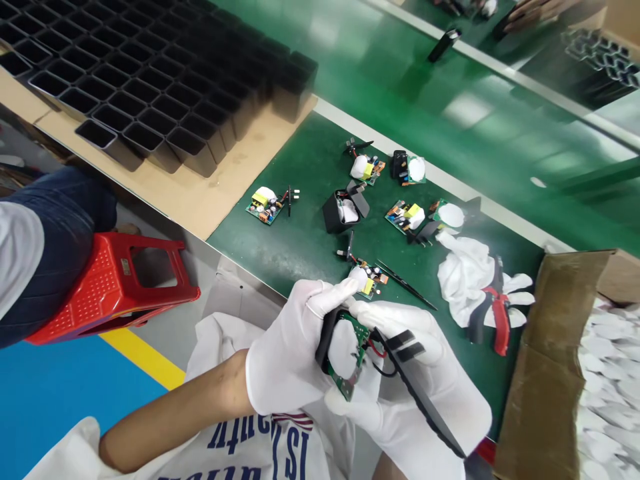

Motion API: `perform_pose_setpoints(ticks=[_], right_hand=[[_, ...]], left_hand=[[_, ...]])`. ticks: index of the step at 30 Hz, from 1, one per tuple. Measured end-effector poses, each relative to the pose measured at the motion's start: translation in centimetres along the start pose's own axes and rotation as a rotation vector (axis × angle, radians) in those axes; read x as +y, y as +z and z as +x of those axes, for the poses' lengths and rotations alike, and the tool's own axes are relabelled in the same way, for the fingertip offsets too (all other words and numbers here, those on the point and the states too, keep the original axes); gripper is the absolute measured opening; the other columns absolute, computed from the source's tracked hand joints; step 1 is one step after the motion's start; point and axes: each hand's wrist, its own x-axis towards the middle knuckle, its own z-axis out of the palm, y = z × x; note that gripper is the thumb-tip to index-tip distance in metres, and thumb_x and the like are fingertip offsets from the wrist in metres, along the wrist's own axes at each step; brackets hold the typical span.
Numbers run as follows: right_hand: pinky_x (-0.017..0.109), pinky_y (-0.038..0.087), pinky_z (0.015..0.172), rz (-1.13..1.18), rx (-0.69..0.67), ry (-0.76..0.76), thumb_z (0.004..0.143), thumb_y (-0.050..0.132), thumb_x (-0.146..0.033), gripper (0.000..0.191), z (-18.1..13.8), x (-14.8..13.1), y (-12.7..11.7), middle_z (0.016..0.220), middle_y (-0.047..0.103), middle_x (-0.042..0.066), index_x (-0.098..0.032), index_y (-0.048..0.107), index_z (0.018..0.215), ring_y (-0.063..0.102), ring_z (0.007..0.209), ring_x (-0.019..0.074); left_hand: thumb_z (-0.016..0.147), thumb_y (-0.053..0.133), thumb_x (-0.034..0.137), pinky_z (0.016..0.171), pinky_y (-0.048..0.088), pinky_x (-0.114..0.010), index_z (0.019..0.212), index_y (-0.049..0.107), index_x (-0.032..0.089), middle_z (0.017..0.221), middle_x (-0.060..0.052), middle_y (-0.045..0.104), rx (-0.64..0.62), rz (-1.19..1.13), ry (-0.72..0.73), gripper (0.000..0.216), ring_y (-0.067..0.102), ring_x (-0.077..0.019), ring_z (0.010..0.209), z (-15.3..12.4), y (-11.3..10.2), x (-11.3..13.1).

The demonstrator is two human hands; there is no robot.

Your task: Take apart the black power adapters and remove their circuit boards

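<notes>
White gloves cover both hands, held close together at the table's front edge. My left hand is closed around a black plastic case. Partly inside the case's opening sits a green circuit board with a round white pad on it. My right hand grips the board, its thumb near the lower edge. Across that palm lies a black end plate with two dark prongs, joined to the board by red and black wires. Just beyond my fingers rests another circuit board, beside black tweezers.
Several circuit boards and a black case lie on the green table. Rows of empty black cases stand at left on cardboard. To the right are red-handled pliers, gloves and a carton of white pads. A person sits left near a red stool.
</notes>
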Motion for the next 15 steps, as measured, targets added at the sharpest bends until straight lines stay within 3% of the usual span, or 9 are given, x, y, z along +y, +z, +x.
perform_pose_setpoints(ticks=[5,9,12,15], right_hand=[[0.046,0.057,0.092,-0.013,0.032,-0.004,0.076,0.096,-0.034,0.053,-0.01,0.29,0.6,0.117,0.074,0.008,-0.025,0.07,0.12,0.07,0.108,0.0316],[0.053,0.06,0.089,-0.035,-0.015,0.022,0.071,0.099,-0.042,0.061,0.27,0.22,0.52,0.111,0.076,0.008,-0.027,0.068,0.121,0.073,0.1,0.0343],[0.058,0.061,0.089,-0.032,-0.039,0.021,0.065,0.103,-0.041,0.069,0.4,0.13,0.22,0.113,0.077,0.009,-0.029,0.068,0.123,0.074,0.103,0.0387],[0.056,0.06,0.089,-0.034,-0.049,0.009,0.065,0.103,-0.039,0.069,0.42,0.12,0.05,0.113,0.077,0.009,-0.028,0.068,0.123,0.074,0.103,0.0375]], left_hand=[[0.086,0.077,0.032,0.107,0.056,-0.054,0.169,0.02,0.031,0.137,-0.015,0.048,-0.059,0.019,0.005,0.1,0.058,-0.0335,0.124,-0.25,-0.55,-0.32],[0.089,0.075,0.031,0.106,0.056,-0.053,0.169,0.021,0.028,0.134,-0.015,0.052,-0.056,0.027,0.014,0.097,0.059,-0.0332,0.124,-0.37,-0.63,-0.64],[0.089,0.077,0.032,0.104,0.057,-0.053,0.168,0.023,0.028,0.133,-0.014,0.053,-0.041,-0.005,0.024,0.096,0.06,-0.0332,0.121,-0.26,-0.46,-0.73],[0.09,0.076,0.035,0.103,0.057,-0.053,0.168,0.024,0.029,0.133,-0.014,0.053,-0.031,-0.008,0.035,0.094,0.06,-0.0331,0.121,-0.11,-0.42,-0.67]])
